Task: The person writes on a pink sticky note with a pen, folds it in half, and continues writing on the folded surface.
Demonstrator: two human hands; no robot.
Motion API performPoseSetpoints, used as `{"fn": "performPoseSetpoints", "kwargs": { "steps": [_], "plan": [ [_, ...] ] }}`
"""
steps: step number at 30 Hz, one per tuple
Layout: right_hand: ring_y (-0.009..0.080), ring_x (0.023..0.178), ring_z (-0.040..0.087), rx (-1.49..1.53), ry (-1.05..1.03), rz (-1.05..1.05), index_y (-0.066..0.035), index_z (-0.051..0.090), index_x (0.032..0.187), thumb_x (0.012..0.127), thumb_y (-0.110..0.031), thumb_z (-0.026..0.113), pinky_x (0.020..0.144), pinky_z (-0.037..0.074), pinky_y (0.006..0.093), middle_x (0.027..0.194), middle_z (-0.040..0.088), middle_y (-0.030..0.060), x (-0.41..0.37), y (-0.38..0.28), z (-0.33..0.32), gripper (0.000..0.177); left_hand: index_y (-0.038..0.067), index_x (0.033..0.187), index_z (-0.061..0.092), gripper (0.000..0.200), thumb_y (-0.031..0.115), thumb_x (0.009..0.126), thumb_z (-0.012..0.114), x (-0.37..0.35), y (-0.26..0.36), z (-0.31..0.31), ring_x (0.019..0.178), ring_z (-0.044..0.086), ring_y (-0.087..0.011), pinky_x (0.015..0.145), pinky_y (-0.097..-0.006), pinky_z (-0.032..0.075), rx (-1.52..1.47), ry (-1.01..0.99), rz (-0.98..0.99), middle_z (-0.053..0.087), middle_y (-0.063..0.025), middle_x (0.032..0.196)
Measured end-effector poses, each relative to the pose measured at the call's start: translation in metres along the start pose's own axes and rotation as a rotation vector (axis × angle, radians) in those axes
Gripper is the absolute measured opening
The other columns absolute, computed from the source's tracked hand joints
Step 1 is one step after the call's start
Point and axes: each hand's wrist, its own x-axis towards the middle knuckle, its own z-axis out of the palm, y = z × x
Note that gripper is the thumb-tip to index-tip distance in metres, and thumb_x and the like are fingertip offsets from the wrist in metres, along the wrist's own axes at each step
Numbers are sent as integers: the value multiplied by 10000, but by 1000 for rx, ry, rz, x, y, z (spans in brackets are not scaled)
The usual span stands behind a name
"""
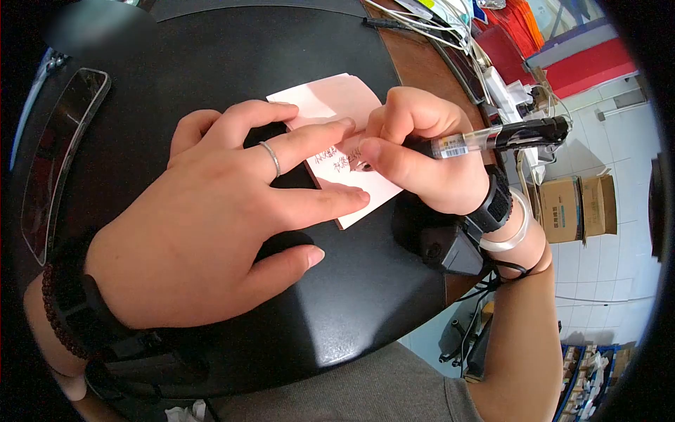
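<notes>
A small pad of pale pink paper (pixel 337 95) lies on the black tabletop (pixel 211 49), with a few lines of dark handwriting on it. My left hand (pixel 232 190) is spread with the fingers apart; some fingertips rest on the pad, and the thumb lies on the tabletop beside it. It holds nothing and has a ring on one finger. My right hand (pixel 422 148) grips a pen (pixel 485 141) with a clear barrel and black cap end, over the right part of the pad. The pen's tip is hidden by the fingers.
A phone-like dark device (pixel 63 162) lies at the left. A black and grey device (pixel 450 246) sits beside my right wrist. White cables, power strips and another black pen (pixel 387 23) are at the upper right. Cardboard boxes (pixel 573 207) stand beyond the table.
</notes>
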Motion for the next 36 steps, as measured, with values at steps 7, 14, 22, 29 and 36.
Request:
{"fn": "performPoseSetpoints", "kwargs": {
  "steps": [7, 14, 22, 29, 36],
  "plan": [
    [45, 591, 386, 29, 87, -35, -64, 387, 634, 785, -28, 605, 518, 319, 222, 604, 419, -25, 0, 2, 5, 267, 239, 1162, 602, 471, 221, 694, 647, 1, 1, 0, 1242, 285, -379, 972, -521, 241, 0, 3, -1, 377, -114, 1372],
    [44, 599, 393, 12, 66, -46, -65, 383, 633, 787, -28, 603, 525, 324, 223, 604, 423, -24, 1, 3, 4, 271, 242, 1167, 598, 473, 224, 697, 646, 0, 0, -1, 1246, 275, -371, 973, -518, 237, -3, -11, -4, 363, -104, 1380],
    [42, 595, 383, 35, 64, -22, -67, 379, 629, 792, -30, 596, 520, 312, 221, 604, 411, -25, 0, 1, 5, 274, 249, 1170, 595, 480, 219, 694, 654, 1, 1, -2, 1244, 278, -368, 971, -518, 241, 6, -17, -4, 360, -97, 1385],
    [49, 582, 362, 16, 93, -29, -64, 375, 630, 781, -24, 598, 507, 296, 232, 597, 388, -21, 0, 2, 4, 273, 249, 1173, 591, 482, 225, 695, 652, 2, 1, -3, 1247, 275, -365, 968, -521, 245, 9, -22, -8, 360, -82, 1388],
    [73, 679, 523, -3, 15, 54, -66, 414, 650, 772, 29, 586, 621, 420, 220, 698, 573, 36, 0, -2, -4, 231, 244, 1169, 593, 472, 229, 701, 646, 1, 1, -2, 1252, 271, -365, 977, -519, 237, 11, -23, -14, 360, -89, 1387]
  ]
}}
